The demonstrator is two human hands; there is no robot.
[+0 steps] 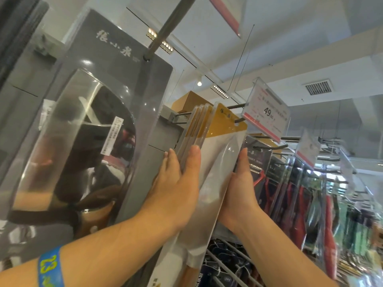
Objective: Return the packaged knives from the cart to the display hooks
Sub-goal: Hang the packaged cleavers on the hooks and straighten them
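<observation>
Grey knife pack [99,121] far left, hung on dark hook [165,27]; blade hazy behind glare, bottom hidden by arm. Blue wristband [50,268] on L forearm. L hand [176,183] spread, fingers straight, flat vs left edge of yellow-top pack stack [196,121]. Front pack [223,146] btwn both hands, hang hole on wire hook [238,121] tip; contents unreadable, bottom cut off. R hand [240,189] fingers straight, pressing pack's right side. Price tag [267,108] "49" above. Red-handled goods [329,224] far right, blurred.
</observation>
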